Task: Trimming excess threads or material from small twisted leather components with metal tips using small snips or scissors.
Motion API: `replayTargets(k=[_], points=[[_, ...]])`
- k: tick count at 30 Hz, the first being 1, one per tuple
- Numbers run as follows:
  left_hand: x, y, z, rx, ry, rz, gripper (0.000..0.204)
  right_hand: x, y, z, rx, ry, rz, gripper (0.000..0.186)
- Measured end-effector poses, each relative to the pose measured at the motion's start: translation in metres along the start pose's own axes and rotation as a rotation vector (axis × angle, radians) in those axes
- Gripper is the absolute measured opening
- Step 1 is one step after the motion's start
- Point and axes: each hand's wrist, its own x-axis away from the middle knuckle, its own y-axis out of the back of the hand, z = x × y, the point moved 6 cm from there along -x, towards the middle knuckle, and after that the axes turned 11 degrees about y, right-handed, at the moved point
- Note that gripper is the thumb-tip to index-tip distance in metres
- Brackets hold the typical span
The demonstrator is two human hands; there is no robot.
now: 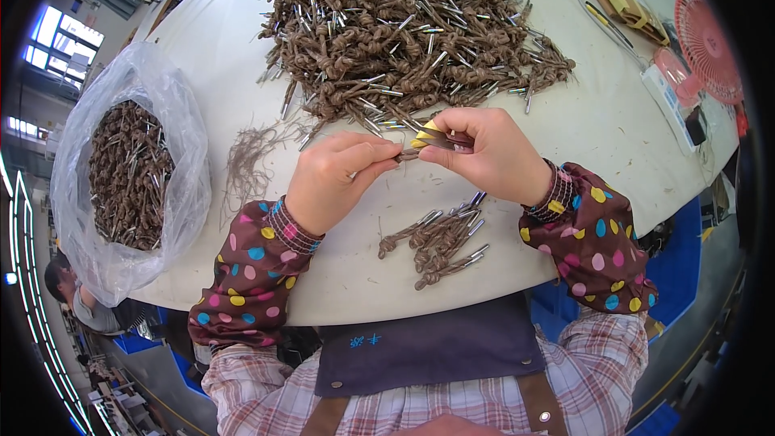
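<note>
Pinched between the thumb and fingers of my left hand [333, 179] is a short knotted brown cord [409, 156]. My right hand [502, 153] grips small thread snips [446, 140] with yellow wrapping, their dark blades angled toward the cord's end. The two hands nearly meet over the table, and fingers hide part of both cord and snips. Just below them lies a small group of knotted cords [440, 249] with shiny metal tips. Beyond my hands rises a large heap of the same cords [404, 40].
A clear plastic bag [190, 117] full of cords stands at the left. Loose thread scraps [249, 163] lie beside it. Along the right edge are a pink fan [710, 44], a white power strip [667, 105], a yellow-and-black cutter [607, 24] and a yellow-wrapped bundle [630, 4]. Another person [93, 307] sits far left.
</note>
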Motion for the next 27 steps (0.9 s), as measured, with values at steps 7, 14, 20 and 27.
replayTargets(k=[7, 14, 20, 27], points=[[-0.002, -0.004, 0.0, 0.016, 0.002, 0.13, 0.011, 0.001, -0.008, -0.023, -0.419, -0.187, 0.022, 0.016], [-0.005, 0.0, 0.055, 0.691, 0.56, 0.148, 0.027, -0.002, 0.006, -0.021, -0.227, -0.147, 0.018, 0.018], [0.003, -0.021, 0.027, 0.774, 0.51, 0.55, 0.032, -0.001, 0.001, -0.022, -0.322, -0.113, -0.02, 0.017], [0.004, -0.017, 0.033, 0.79, 0.595, 0.261, 0.029, 0.004, 0.015, 0.019, 0.307, 0.269, -0.385, 0.04]])
